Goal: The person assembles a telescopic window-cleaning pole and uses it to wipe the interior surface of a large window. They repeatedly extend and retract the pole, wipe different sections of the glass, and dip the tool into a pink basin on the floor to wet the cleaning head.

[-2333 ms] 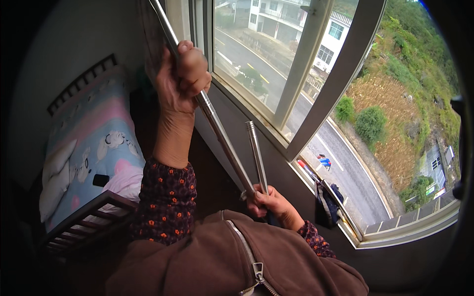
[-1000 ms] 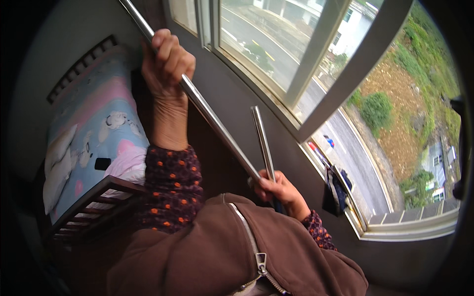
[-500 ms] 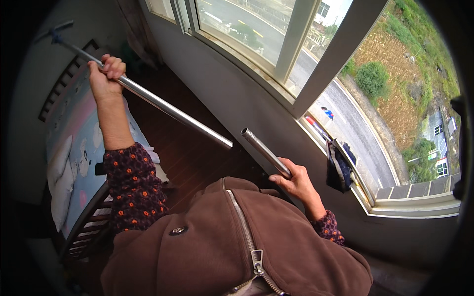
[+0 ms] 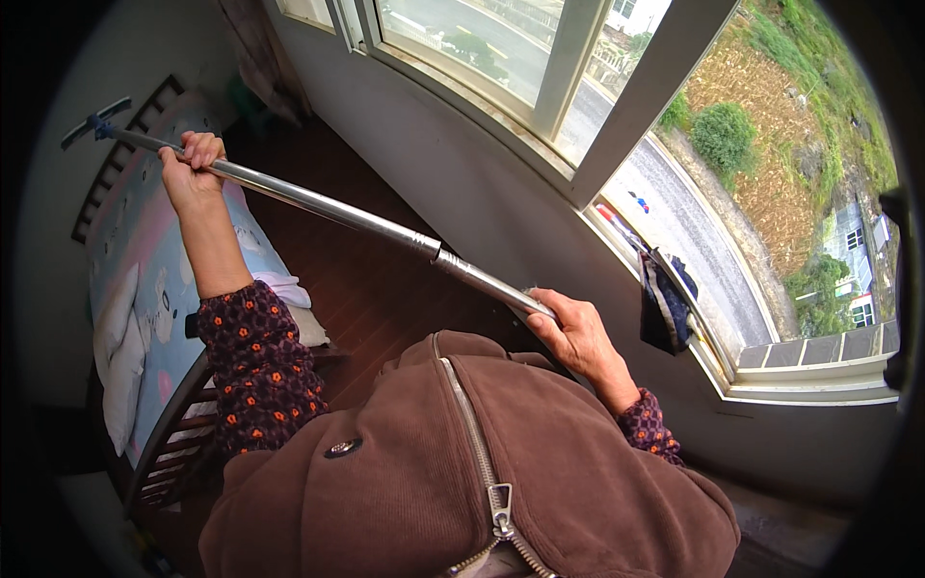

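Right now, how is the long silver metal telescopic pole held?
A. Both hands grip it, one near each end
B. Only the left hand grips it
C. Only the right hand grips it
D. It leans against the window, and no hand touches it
A: the left hand grips the long silver metal telescopic pole near its far end, and the right hand closes on its near end.

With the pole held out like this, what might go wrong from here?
1. The metal pole is long, and its far tip reaches over the bed close to the wall, so a swing might knock the wall or headboard.
2. The left hand and right hand grip separate sections either side of the joint; if it is loose, the sections could slide or part.
3. The window is close beside the pole, so the glass might be struck.
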